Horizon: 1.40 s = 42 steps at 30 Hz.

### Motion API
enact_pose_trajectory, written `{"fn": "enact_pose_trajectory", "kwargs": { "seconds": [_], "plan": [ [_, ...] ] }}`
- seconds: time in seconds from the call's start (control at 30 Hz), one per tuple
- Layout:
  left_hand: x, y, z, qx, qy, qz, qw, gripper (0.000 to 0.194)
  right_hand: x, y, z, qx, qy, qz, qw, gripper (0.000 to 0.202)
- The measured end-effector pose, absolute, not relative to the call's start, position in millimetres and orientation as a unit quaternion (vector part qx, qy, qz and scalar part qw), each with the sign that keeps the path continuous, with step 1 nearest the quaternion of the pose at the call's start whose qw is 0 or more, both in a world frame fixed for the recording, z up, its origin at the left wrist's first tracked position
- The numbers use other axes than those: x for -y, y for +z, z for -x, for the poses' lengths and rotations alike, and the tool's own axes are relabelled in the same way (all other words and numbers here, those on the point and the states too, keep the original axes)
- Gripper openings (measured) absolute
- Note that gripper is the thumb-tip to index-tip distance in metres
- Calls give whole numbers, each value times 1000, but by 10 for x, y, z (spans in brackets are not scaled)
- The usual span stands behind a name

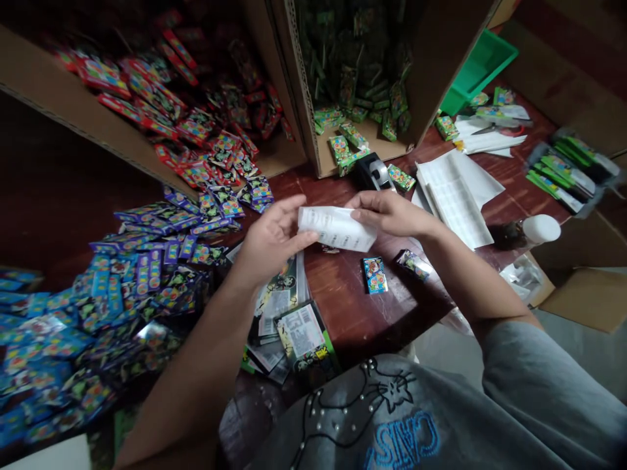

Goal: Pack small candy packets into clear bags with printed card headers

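A small white sheet of printed labels (337, 230) is held in the air over the dark red table. The thumb of my left hand (269, 238) lies on the sheet's left end, with the other fingers bent beside it. My right hand (389, 212) pinches the sheet's upper right edge between thumb and fingers. Below the sheet, a small blue candy box (375, 275) and a dark purple packet (414, 265) lie on the table. Near my left forearm are flat black-and-green packages (306, 336) with white labels.
Open cartons hold red packets (161, 98) and green packets (362, 91). Purple (161, 228) and blue packets (39, 352) heap at left. A tape dispenser (377, 173), paper sheets (455, 196), white-capped bottle (539, 230), green bin (482, 68) and bundled packages (563, 176) stand around.
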<state>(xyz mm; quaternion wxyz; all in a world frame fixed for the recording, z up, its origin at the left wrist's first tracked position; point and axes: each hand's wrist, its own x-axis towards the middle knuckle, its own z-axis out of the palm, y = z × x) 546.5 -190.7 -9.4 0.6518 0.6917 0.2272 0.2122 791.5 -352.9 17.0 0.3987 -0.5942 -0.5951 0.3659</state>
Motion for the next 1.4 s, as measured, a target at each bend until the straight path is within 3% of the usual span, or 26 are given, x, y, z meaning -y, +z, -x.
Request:
{"fn": "enact_pose_trajectory", "kwargs": {
  "seconds": [0.07,0.2,0.43,0.53,0.7,0.83,1.4],
  "plan": [
    [2066,-36,-5396,-254,203,-659,678,63,3591,189,-7819,604,348,594,401,28],
    [2308,15,-5257,-285,211,-642,680,60,3645,183,-7674,635,279,622,363,24],
    [2478,-130,-5125,-345,309,-688,558,24,3699,267,-7467,655,195,634,362,38],
    [2522,-184,-5108,-354,302,-704,537,27,3638,310,-7345,675,160,626,357,48],
    [2561,-206,-5073,-353,298,-738,492,33,3423,233,-7271,708,214,547,392,40],
    [2560,-252,-5027,-342,291,-753,481,27,3345,130,-7298,699,287,506,415,37],
    [2578,-400,-5090,-365,265,-701,552,28,3373,-105,-7219,695,262,496,450,31]
  ]
}}
